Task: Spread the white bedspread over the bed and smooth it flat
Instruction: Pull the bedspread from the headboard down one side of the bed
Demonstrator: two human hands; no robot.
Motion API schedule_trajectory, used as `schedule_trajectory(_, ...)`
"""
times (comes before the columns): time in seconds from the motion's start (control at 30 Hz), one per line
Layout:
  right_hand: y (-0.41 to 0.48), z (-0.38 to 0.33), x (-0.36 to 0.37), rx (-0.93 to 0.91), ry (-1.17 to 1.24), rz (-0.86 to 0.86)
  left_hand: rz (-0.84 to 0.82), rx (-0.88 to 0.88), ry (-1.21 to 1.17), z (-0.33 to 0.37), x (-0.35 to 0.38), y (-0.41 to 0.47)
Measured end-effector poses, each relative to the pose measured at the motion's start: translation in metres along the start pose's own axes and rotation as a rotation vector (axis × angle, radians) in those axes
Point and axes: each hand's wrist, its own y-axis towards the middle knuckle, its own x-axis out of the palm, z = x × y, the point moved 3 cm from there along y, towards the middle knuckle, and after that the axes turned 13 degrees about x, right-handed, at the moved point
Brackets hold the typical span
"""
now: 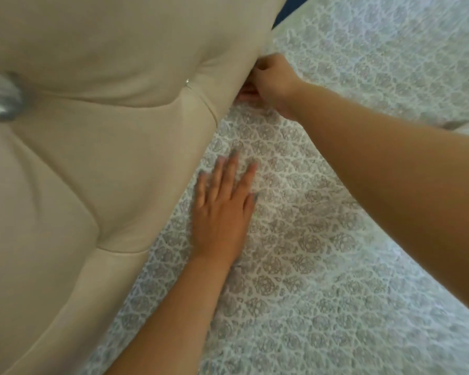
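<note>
Left hand [222,212], fingers straight, pins the bedspread [336,239] flat; right hand [274,82], fingers curled on its edge, apparently tucks it against the headboard [92,131].

The bedspread [336,266] is laid over the bed and is met along its left edge by the padded headboard [92,158]. The left hand [222,212] is laid flat on the bedspread, just beside the headboard. Farther along that edge, beyond the left hand, the right hand [274,82] is set at the seam where bedspread and headboard meet
</note>
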Motion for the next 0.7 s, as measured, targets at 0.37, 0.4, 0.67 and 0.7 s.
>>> schedule_trajectory(0.37, -0.078, 0.086, 0.035, -0.395, -1.205, 0.179, 0.04, -0.144, -0.039, -0.044, -0.001, -0.062)
schedule_trajectory(0.4, -0.084, 0.088, 0.04, -0.382, -1.23, 0.147, 0.039, -0.155, -0.048, -0.041, -0.002, -0.065)
schedule_trajectory(0.67, -0.149, 0.084, 0.021, -0.375, -0.882, 0.064, 0.256, -0.352, -0.525, -0.008, -0.038, -0.082)
schedule_trajectory(0.7, -0.166, 0.087, 0.012, -0.45, -0.814, 0.12, 0.299, -0.323, -0.504, 0.003, -0.047, -0.086)
